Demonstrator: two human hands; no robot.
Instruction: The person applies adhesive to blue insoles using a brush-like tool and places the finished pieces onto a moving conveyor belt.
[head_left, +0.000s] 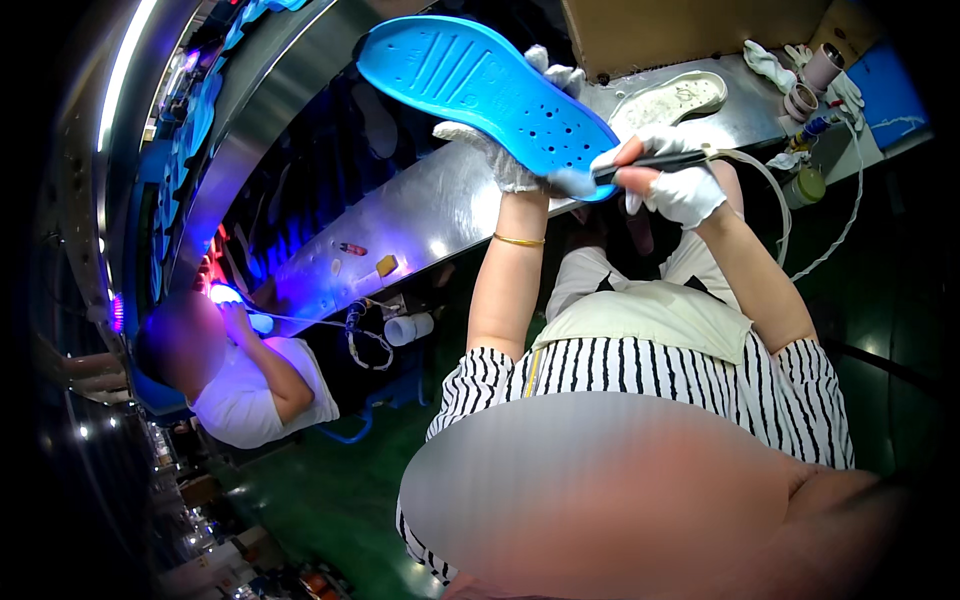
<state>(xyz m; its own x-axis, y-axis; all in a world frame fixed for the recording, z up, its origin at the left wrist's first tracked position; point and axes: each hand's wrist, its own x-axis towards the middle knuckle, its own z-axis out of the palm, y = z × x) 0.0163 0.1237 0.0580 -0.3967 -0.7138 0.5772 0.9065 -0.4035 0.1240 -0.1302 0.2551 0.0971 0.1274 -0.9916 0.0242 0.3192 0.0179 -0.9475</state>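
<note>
My left hand (510,168), in a white glove, holds a blue shoe sole (490,85) above the metal bench, its thumb and fingers around opposite edges. The face toward me has raised bars at one end and small holes at the other. My right hand (688,195), in a white glove with bare thumb and fingertips, grips a brush (655,163) with a dark handle. Its grey bristles meet the sole's near edge by the holes, close to my left wrist. A pale hose (765,170) runs from the brush's back end.
A white sole (672,100) lies on the bench (425,215), before a cardboard box (690,35). Gloves (768,66), spools (822,70) and a jar (806,187) are at right. A conveyor (270,85) curves along the left, where a seated co-worker (265,390) holds a lit thing.
</note>
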